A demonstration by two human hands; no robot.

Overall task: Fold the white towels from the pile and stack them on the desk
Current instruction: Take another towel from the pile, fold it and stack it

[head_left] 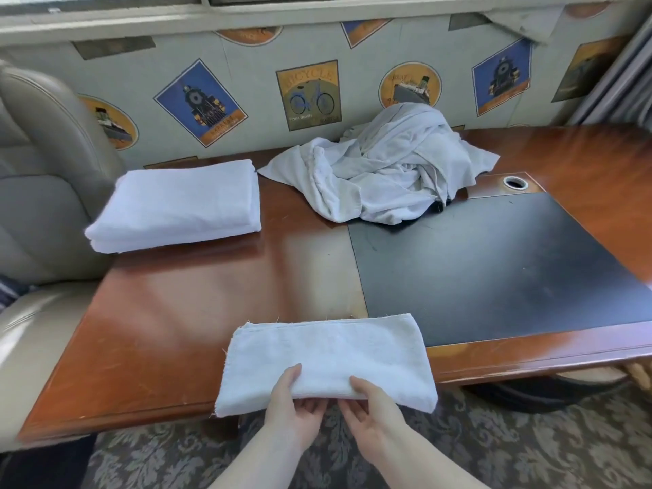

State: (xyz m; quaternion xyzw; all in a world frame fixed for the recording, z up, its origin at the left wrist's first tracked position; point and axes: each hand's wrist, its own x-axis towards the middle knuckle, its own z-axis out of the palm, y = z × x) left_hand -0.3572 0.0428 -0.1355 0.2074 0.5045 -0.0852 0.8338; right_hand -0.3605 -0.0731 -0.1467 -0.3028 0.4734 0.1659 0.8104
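Furnished room, hotel-like or home office, glossy wooden counter (pixel 218 298) with black inlaid writing pad (pixel 494 270), grey leather armchair (pixel 42 192), vintage-poster wallpaper (pixel 307 95), damask carpet (pixel 529 450), window sill (pixel 176 21) above

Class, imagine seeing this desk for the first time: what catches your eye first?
Both hands, the left hand and right hand, pinch a half-folded towel at the desk's near edge. Behind lies a crumpled pile, with a neat folded stack at the left.
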